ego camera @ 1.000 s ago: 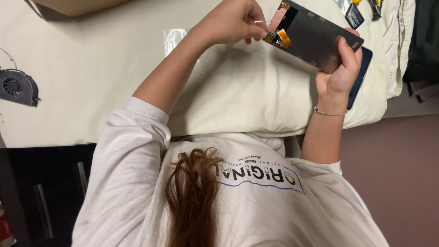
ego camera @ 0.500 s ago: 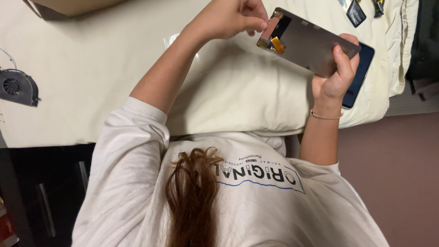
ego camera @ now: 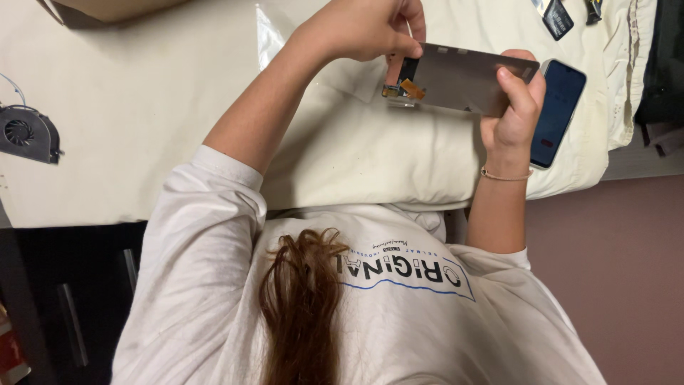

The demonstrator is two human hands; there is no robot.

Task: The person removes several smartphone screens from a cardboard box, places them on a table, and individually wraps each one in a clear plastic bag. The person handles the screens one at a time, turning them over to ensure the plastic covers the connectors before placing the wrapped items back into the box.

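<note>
**Both hands on the panel, upper middle of the frame**

My left hand (ego camera: pixel 363 28) has its grip closed, thumb and fingertips pinched on the left end of the panel (ego camera: pixel 463 77), just above the small orange and copper flex parts (ego camera: pixel 402 87) that hang from that end. A thin pale sliver sticks up from between my fingers near the top edge of the frame; I cannot tell what it is.

My right hand (ego camera: pixel 514 114) grips the panel's other end, thumb over the near face and fingers wrapped behind its right edge. A thin bracelet (ego camera: pixel 504 175) sits on that wrist. The panel is held up off the surface, long side roughly level, its grey matte back toward me.

Just right of my right hand a phone (ego camera: pixel 561 107) lies face up on the cream cloth (ego camera: pixel 370 157) that covers the bench, its dark screen showing. The cloth bulges in a soft fold under the panel. A clear film (ego camera: pixel 267 36) lies on it beside my left forearm. Small dark parts (ego camera: pixel 557 18) rest at the upper right edge of the frame. Far left, a black fan (ego camera: pixel 25 135) sits on the bench, well apart from my hands.
</note>
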